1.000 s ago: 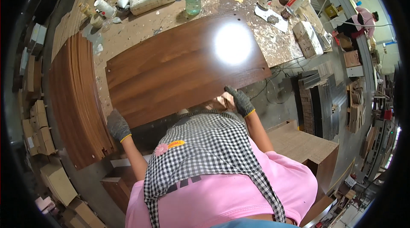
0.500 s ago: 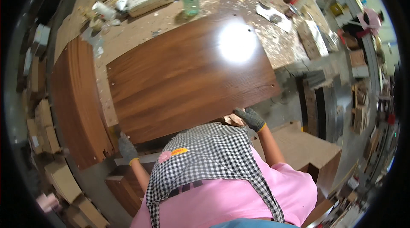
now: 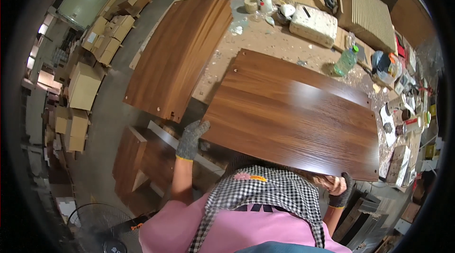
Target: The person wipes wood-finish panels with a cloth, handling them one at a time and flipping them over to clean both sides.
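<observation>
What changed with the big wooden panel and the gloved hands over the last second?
The camera view swung round, so the dark wood panel now sits at another angle on the workbench. The left hand went from the panel's near-left corner to its left edge; the right hand keeps gripping the near edge. The green bottle stayed put.

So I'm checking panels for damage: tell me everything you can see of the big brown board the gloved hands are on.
The board is a large rectangular panel with dark, glossy wood-grain veneer, flat, with no visible damage. A small hole shows near its far left corner. It lies on the dusty workbench, its near edge past the bench edge. The left hand touches its near left corner; the right hand grips under the near right edge.
</observation>
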`<state>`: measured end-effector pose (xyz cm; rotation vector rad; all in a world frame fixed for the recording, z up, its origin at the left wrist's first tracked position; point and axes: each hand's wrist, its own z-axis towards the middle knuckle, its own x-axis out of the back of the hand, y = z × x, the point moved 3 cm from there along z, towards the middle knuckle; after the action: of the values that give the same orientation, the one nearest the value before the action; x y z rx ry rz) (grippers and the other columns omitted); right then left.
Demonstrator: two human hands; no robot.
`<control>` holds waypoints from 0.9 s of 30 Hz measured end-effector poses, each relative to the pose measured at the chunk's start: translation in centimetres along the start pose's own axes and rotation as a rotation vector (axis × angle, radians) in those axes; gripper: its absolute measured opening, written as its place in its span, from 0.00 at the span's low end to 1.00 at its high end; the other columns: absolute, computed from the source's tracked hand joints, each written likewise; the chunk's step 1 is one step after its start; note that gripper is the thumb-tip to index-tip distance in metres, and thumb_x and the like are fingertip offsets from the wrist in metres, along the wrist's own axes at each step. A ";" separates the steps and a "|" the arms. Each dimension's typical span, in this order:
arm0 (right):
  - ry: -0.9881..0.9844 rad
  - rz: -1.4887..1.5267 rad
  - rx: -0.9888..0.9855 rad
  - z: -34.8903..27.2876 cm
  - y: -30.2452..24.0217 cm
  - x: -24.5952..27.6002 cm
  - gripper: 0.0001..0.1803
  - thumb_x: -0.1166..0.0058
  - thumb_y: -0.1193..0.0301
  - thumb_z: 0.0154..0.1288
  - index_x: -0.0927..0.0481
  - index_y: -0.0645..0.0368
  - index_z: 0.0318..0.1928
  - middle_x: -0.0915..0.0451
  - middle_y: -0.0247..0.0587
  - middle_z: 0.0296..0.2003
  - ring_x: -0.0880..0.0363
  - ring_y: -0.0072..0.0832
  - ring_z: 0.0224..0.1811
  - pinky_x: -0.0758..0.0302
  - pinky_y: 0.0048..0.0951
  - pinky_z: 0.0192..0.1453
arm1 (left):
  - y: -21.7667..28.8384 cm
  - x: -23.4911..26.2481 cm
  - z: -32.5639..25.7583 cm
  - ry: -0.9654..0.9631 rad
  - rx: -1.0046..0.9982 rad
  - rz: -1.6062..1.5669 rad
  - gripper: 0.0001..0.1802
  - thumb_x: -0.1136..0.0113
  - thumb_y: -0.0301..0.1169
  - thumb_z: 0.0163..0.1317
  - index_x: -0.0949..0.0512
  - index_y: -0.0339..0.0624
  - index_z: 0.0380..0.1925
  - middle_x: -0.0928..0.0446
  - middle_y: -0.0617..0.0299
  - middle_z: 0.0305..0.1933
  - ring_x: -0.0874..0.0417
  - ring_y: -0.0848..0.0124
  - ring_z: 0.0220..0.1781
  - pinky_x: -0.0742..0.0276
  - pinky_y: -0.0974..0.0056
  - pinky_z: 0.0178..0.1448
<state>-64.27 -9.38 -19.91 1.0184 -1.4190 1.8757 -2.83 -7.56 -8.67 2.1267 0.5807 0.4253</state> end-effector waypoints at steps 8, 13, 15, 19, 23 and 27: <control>0.241 -0.112 0.276 5.8 -4.3 -3.1 0.12 0.31 0.64 0.54 0.24 0.51 0.27 0.21 0.40 0.29 0.19 0.43 0.36 0.22 0.44 0.53 | 6.6 11.5 -3.0 0.237 -0.427 -0.159 0.12 0.37 0.29 0.63 0.17 0.33 0.43 0.16 0.56 0.41 0.16 0.67 0.44 0.20 0.60 0.55; 0.396 -0.161 0.616 21.2 -22.4 -5.1 0.14 0.34 0.65 0.42 0.21 0.54 0.31 0.21 0.47 0.34 0.21 0.50 0.39 0.24 0.53 0.50 | 8.2 18.5 -2.5 0.528 -0.403 -0.382 0.25 0.34 0.48 0.56 0.20 0.36 0.43 0.22 0.54 0.30 0.24 0.66 0.18 0.37 0.64 0.15; 0.361 -0.141 0.829 26.5 -27.0 -7.5 0.13 0.34 0.65 0.43 0.21 0.53 0.30 0.21 0.47 0.33 0.20 0.48 0.39 0.23 0.49 0.47 | 4.5 24.2 -0.4 0.632 -0.588 -0.237 0.27 0.37 0.51 0.59 0.20 0.38 0.44 0.22 0.56 0.29 0.27 0.69 0.17 0.40 0.66 0.15; 0.157 0.157 0.916 35.6 -37.9 -11.7 0.11 0.29 0.67 0.54 0.18 0.56 0.33 0.16 0.47 0.39 0.17 0.46 0.41 0.20 0.44 0.44 | 4.2 26.0 -2.9 0.574 -0.522 -0.538 0.23 0.44 0.44 0.70 0.22 0.33 0.50 0.19 0.57 0.38 0.22 0.69 0.22 0.30 0.68 0.21; -0.084 0.415 1.094 42.5 -43.3 -19.2 0.20 0.35 0.70 0.59 0.21 0.54 0.53 0.20 0.49 0.54 0.21 0.48 0.56 0.25 0.48 0.60 | -0.6 29.2 -2.7 0.747 -0.437 -0.599 0.27 0.43 0.47 0.71 0.25 0.33 0.56 0.20 0.53 0.38 0.24 0.71 0.19 0.30 0.68 0.21; -0.408 0.421 1.181 47.5 -49.9 -25.9 0.30 0.34 0.62 0.58 0.22 0.53 0.62 0.20 0.52 0.56 0.20 0.48 0.57 0.23 0.45 0.61 | -13.7 35.0 -1.1 0.888 -0.643 -0.077 0.33 0.37 0.45 0.67 0.29 0.31 0.63 0.20 0.47 0.48 0.20 0.67 0.26 0.24 0.63 0.27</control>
<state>1.04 -41.26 -8.36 1.7901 -0.5998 3.0503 22.35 19.30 -16.17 1.2252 0.8588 1.3352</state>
